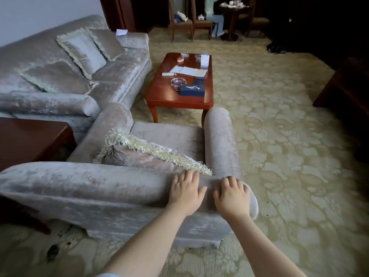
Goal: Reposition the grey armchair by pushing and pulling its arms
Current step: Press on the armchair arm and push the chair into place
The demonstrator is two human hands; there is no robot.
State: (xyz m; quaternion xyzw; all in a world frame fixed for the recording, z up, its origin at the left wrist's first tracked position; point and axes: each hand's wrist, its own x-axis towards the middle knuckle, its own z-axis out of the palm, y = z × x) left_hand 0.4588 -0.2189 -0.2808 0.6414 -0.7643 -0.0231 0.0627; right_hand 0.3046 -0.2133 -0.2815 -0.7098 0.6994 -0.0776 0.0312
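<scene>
Left hand [185, 191] and right hand [232, 196] lay flat on the grey armchair [99, 186] over patterned carpet [289, 136]. A tissue box [192, 90] topped the table [159, 96].

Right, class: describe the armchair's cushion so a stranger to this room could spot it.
Start at the grey armchair nearest the camera, facing the wooden coffee table. The cushion stands on its seat against the backrest. Unlike those on the sofa, it sits alone, its cream fringe uppermost.
</scene>
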